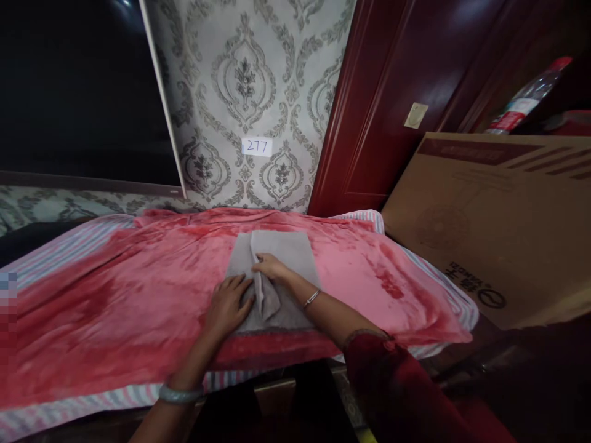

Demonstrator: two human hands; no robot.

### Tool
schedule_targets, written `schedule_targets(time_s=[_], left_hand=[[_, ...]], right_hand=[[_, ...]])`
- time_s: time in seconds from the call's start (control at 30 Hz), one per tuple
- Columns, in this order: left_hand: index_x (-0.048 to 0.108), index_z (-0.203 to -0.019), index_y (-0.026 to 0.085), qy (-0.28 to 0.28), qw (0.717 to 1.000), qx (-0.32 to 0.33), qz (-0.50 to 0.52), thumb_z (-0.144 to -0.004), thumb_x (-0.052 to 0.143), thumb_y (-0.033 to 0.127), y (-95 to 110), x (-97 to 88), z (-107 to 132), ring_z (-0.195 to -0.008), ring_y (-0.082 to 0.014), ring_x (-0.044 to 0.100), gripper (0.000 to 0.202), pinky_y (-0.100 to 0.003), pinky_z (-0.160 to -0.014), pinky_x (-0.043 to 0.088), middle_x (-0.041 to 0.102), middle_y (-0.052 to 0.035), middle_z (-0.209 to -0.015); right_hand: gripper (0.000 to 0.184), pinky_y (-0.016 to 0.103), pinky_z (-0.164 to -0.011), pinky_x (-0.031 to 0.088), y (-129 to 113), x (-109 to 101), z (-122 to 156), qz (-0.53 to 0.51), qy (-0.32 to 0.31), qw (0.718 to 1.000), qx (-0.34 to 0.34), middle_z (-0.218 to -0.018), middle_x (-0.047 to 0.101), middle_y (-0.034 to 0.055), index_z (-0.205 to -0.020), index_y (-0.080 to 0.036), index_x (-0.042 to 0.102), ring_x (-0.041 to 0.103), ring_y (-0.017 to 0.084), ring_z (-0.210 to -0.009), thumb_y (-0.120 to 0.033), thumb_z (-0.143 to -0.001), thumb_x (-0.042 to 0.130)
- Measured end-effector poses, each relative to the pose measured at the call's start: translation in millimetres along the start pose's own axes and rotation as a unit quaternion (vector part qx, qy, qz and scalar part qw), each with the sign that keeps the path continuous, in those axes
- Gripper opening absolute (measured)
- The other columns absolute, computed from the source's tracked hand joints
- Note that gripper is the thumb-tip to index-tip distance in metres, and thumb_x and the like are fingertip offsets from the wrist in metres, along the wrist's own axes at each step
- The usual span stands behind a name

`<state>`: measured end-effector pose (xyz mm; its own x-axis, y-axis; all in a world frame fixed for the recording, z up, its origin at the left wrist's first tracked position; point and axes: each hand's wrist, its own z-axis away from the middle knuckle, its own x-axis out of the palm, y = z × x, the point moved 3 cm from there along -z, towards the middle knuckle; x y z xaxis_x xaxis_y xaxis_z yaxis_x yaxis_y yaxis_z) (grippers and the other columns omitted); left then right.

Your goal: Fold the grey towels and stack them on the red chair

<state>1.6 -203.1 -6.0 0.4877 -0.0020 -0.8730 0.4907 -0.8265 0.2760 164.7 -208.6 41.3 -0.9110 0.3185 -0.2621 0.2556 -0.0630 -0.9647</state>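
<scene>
A grey cloth lies spread on a pink-red plush blanket that covers the table. My left hand rests flat on the cloth's left part, fingers stretched out. My right hand reaches across to the cloth's middle and pinches a raised fold of it, which hangs down between the two hands. A bangle sits on each wrist.
A large cardboard box leans at the right beside the table. A dark red wooden door stands behind, next to patterned wallpaper with a label reading 277. A dark screen fills the upper left. A plastic bottle lies at the top right.
</scene>
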Motion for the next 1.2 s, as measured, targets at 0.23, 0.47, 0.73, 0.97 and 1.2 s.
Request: schedule_targets(time_s=[0.23, 0.47, 0.73, 0.97, 1.2], left_hand=[[0.069, -0.128, 0.02, 0.039, 0.997, -0.016, 0.061, -0.093, 0.048, 0.034, -11, 5.0, 0, -0.126, -0.0304, 0.059, 0.044, -0.051, -0.109, 0.045, 0.066, -0.0135, -0.137], [0.073, -0.122, 0.023, 0.025, 0.993, -0.039, 0.113, -0.087, 0.048, 0.031, -12, 0.8, -1, -0.123, -0.0289, 0.062, 0.043, -0.047, -0.106, 0.047, 0.069, -0.0105, -0.132], [0.079, -0.097, 0.022, 0.068, 0.95, -0.143, 0.268, -0.088, 0.044, 0.031, -26, 0.6, -2, -0.124, -0.0249, 0.061, 0.037, -0.045, -0.111, 0.045, 0.07, -0.0079, -0.131], [0.072, -0.078, 0.015, -0.04, 0.975, -0.176, 0.13, -0.092, 0.047, 0.055, -5, -15.6, -23, -0.099, -0.0279, 0.068, 0.05, -0.038, -0.09, 0.051, 0.074, -0.0138, -0.096], [0.059, -0.131, 0.009, -0.144, 0.957, -0.25, 0.022, -0.082, 0.066, 0.049, 20, -17.5, -50, -0.109, -0.0358, 0.068, 0.063, -0.039, -0.088, 0.051, 0.071, -0.0234, -0.119]], right_hand=[[0.031, 0.035, -0.07, 0.056, 11, 3, -4, -0.028, 0.003, 0.999, 0.028, -0.08, 0.076, -0.0004, -0.105, -0.023, 0.076, 0.072, 0.024, -0.078, -0.018, -0.076, 0.066], [0.038, 0.036, -0.063, 0.055, 9, 15, -1, -0.03, 0.001, 0.999, 0.045, -0.072, 0.072, 0.0014, -0.117, -0.023, 0.073, 0.066, 0.022, -0.067, -0.026, -0.079, 0.068], [0.033, 0.019, -0.048, 0.045, 32, -50, 44, -0.097, 0.002, 0.994, 0.045, -0.075, 0.068, -0.0007, -0.111, -0.02, 0.068, 0.058, 0.009, -0.056, -0.026, -0.079, 0.065], [0.037, 0.024, -0.055, 0.047, 66, -87, 94, -0.011, 0.047, 0.999, -0.004, -0.074, 0.068, 0.0002, -0.108, -0.018, 0.071, 0.059, 0.012, -0.059, -0.037, -0.077, 0.062], [0.038, 0.037, -0.085, 0.053, 69, -80, 116, 0.16, 0.113, 0.977, -0.089, -0.101, 0.074, 0.0083, -0.113, -0.021, 0.074, 0.067, 0.023, -0.09, -0.035, -0.087, 0.049]])
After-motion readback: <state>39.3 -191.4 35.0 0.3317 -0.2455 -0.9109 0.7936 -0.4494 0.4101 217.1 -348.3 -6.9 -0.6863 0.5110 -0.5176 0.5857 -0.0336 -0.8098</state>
